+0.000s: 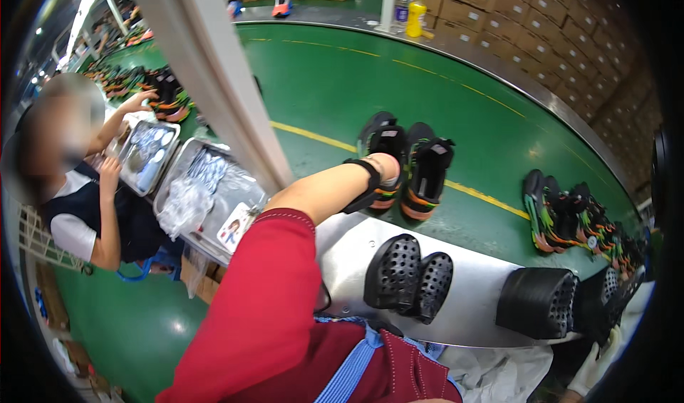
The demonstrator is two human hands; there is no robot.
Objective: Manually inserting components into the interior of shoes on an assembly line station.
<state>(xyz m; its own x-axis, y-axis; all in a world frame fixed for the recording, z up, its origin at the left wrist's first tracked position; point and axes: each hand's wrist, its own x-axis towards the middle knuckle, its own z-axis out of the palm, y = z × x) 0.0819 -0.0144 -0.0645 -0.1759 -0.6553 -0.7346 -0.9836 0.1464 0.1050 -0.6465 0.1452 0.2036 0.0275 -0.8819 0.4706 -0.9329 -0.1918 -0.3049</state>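
Observation:
My left arm, in a rolled red sleeve with a black band at the wrist, reaches across the metal ledge [477, 250]. My left hand [387, 166] is at the opening of a black sneaker [381, 134] with an orange and green sole; its fingers are hidden. Close beside it stands a matching sneaker [427, 168]. Both rest at the near side of the green conveyor belt [320, 82]. On the ledge nearer me lie two black perforated shoe-shaped pieces [395, 268], side by side. My right hand does not show.
Larger black perforated blocks [538, 300] sit on the ledge at right, near another person's white-gloved hand [598, 364]. More sneakers [545, 211] line the belt. At left, a person [78, 203] works beside metal trays [192, 164]. A white post [214, 68] rises between us. Cartons [527, 8] are stacked beyond.

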